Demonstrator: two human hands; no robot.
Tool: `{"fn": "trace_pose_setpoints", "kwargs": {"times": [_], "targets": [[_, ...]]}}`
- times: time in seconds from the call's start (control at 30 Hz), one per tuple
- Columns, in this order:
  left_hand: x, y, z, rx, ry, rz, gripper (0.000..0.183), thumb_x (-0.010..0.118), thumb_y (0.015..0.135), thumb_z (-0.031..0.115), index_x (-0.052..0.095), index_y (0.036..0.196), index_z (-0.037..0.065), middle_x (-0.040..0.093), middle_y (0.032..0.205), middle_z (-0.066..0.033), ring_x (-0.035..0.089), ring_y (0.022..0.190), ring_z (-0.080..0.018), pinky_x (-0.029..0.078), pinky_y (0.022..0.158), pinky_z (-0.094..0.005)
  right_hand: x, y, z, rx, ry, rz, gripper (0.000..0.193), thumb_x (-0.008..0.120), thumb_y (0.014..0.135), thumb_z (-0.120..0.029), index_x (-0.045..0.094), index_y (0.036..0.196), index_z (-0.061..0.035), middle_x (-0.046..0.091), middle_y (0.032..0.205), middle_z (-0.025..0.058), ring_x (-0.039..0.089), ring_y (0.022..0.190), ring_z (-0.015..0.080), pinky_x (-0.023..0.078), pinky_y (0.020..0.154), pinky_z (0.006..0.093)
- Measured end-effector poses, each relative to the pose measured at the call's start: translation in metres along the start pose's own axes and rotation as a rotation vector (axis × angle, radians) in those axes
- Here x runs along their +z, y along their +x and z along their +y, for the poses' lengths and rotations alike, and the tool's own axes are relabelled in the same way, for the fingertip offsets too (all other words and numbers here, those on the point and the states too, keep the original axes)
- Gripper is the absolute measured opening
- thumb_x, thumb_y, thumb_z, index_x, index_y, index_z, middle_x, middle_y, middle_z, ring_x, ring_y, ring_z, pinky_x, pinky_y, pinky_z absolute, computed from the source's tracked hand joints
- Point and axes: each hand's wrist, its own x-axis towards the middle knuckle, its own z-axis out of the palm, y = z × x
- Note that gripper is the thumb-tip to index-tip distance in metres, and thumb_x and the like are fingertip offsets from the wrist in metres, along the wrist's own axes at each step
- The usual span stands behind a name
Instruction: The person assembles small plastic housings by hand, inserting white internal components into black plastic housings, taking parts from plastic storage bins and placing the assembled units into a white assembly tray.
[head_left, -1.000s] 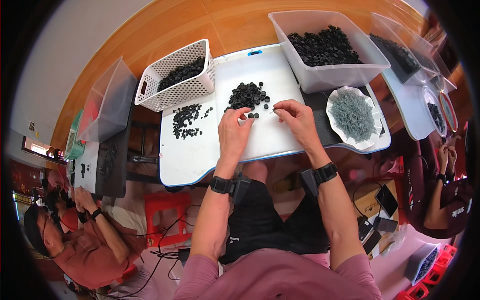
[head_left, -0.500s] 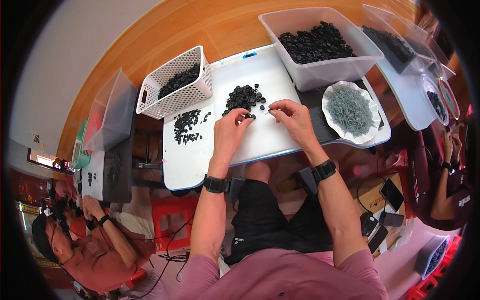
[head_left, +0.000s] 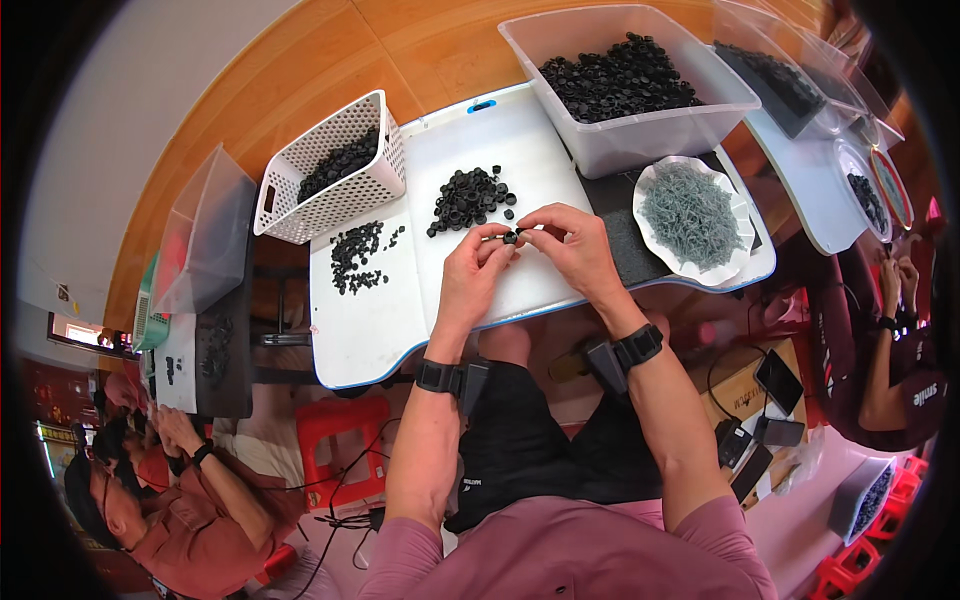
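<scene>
- The bare right hand (head_left: 578, 250), apart from the bare left hand (head_left: 472, 272) half a second ago, now meets it, bringing both sets of fingertips to one small round black piece (head_left: 510, 238).
- The left thumb and fingers are pinched on that piece, over the white tabletop (head_left: 370, 335), just below the heap of round black caps (head_left: 468, 199).
- The right fingertips bunch at its edge; whether they clamp anything cannot be told.
</scene>
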Motion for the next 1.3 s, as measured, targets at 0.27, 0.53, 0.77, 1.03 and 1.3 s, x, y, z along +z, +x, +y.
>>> {"fn": "trace_pose_setpoints", "kwargs": {"times": [0.27, 0.53, 0.77, 1.03, 1.3], "targets": [[-0.001, 0.0, -0.006, 0.028, 0.001, 0.016, 0.026, 0.068, 0.099, 0.007, 0.066, 0.125, 0.001, 0.08, 0.102, -0.0106, 0.073, 0.092, -0.012, 0.056, 0.083, -0.0266, 0.003, 0.002, -0.007, -0.066, -0.118, -0.04, 0.014, 0.079, 0.085, -0.004, 0.079, 0.099, -0.0034, 0.077, 0.095, 0.0072, 0.064, 0.069, 0.0118, 0.05, 0.061, 0.0259], [0.004, -0.003, 0.005, 0.017, 0.1, 0.052, 0.026, 0.069, 0.098, 0.004, 0.065, 0.124, -0.001, 0.078, 0.098, -0.0082, 0.071, 0.09, -0.0104, 0.056, 0.082, -0.0255, 0.004, 0.001, -0.01, -0.021, -0.237, -0.041, 0.015, 0.078, 0.085, -0.004, 0.079, 0.1, -0.0039, 0.077, 0.096, 0.0086, 0.068, 0.07, 0.0158, 0.052, 0.062, 0.0275], [0.005, -0.005, 0.009, -0.01, 0.213, 0.102, 0.025, 0.075, 0.093, 0.008, 0.069, 0.117, 0.001, 0.074, 0.085, -0.0011, 0.062, 0.076, -0.0045, 0.049, 0.069, -0.0216, 0.005, 0.0, -0.006, -0.066, -0.194, -0.065, 0.014, 0.074, 0.088, 0.001, 0.079, 0.101, -0.0013, 0.077, 0.093, 0.0059, 0.067, 0.076, 0.0092, 0.049, 0.064, 0.0239], [0.009, -0.004, 0.003, 0.069, 0.214, 0.137, 0.025, 0.075, 0.093, 0.013, 0.068, 0.113, 0.001, 0.077, 0.087, -0.0116, 0.074, 0.078, -0.0171, 0.057, 0.073, -0.0294, 0.005, 0.002, -0.006, 0.024, -0.166, -0.07, 0.015, 0.073, 0.09, 0.0, 0.079, 0.103, -0.0029, 0.077, 0.094, 0.0065, 0.068, 0.077, 0.0104, 0.052, 0.066, 0.0246], [0.009, -0.006, 0.005, 0.09, 0.275, 0.148, 0.026, 0.076, 0.091, 0.014, 0.067, 0.112, 0.001, 0.078, 0.09, -0.0152, 0.077, 0.08, -0.0234, 0.059, 0.073, -0.0321, 0.004, 0.003, -0.003, 0.036, -0.159, -0.078, 0.013, 0.074, 0.09, -0.001, 0.079, 0.102, -0.0019, 0.078, 0.092, 0.0069, 0.069, 0.076, 0.0105, 0.052, 0.066, 0.0248]]}}
